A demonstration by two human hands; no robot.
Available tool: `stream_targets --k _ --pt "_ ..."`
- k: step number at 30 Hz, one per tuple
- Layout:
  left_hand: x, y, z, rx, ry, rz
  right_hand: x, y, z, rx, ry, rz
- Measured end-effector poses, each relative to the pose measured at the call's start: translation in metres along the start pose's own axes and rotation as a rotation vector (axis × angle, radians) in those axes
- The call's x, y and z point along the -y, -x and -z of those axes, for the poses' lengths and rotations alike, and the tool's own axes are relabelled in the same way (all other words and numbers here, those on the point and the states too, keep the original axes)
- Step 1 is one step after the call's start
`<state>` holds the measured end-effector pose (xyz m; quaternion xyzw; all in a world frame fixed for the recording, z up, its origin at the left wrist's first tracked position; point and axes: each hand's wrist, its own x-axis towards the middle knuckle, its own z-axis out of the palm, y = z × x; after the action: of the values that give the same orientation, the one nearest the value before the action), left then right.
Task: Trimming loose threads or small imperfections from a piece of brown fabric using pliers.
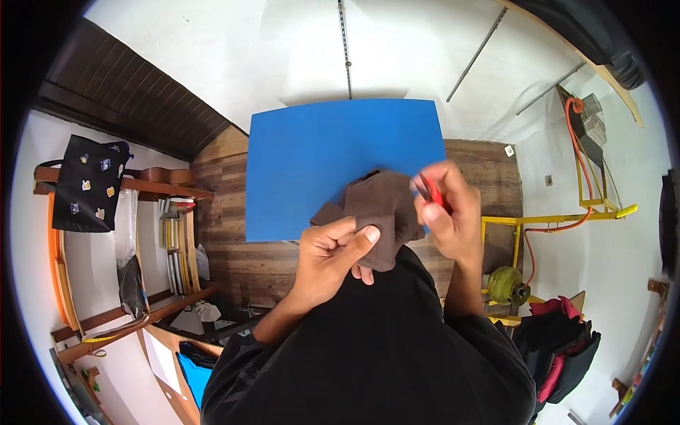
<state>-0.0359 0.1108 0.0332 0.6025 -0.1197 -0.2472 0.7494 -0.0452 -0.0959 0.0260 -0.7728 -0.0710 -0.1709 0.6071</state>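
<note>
From where I stand, taking the brown cloth as the middle of the clock and twelve as straight ahead of the wearer, a person in a black shirt (368, 354) has that brown cloth (375, 195) gathered up in front of the chest, over the near edge of the blue bench (297, 163). I can't tell whether its folds touch the bench.

The left hand (331, 251), at eight o'clock, pinches the cloth with the thumb flat on top and fingers underneath, a few fingertips peeping out below the lower edge. At three o'clock the right hand (453, 212) has its fingers curled closed around a small red-handled tool (433, 190), whose dark end points to about ten. Both are a bit blurred, and I can't make out whether the tool meets the cloth.

Farther out at four o'clock, a green gas cylinder (506, 285) stands near a yellow frame (520, 221), with a stack of black and red garments (556, 347) beyond it. Over at nine, a black bag (92, 188) with small colourful motifs hangs by the wall.
</note>
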Motion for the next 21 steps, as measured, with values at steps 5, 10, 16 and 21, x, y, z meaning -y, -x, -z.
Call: stream_targets --k 5,10,16,21 --pt "-0.004 -0.001 -0.008 -0.004 0.005 -0.007 0.024 0.013 0.016 0.197 0.369 0.118" --pt "0.000 -0.004 -0.010 0.058 0.011 -0.019 0.027 0.020 0.016 0.135 0.483 0.177" --pt "0.000 -0.006 -0.014 0.060 0.037 0.014 0.011 0.026 0.009 0.019 0.503 0.261" --pt "-0.001 -0.006 -0.015 0.043 0.001 0.009 0.008 0.024 0.006 -0.003 0.514 0.292"
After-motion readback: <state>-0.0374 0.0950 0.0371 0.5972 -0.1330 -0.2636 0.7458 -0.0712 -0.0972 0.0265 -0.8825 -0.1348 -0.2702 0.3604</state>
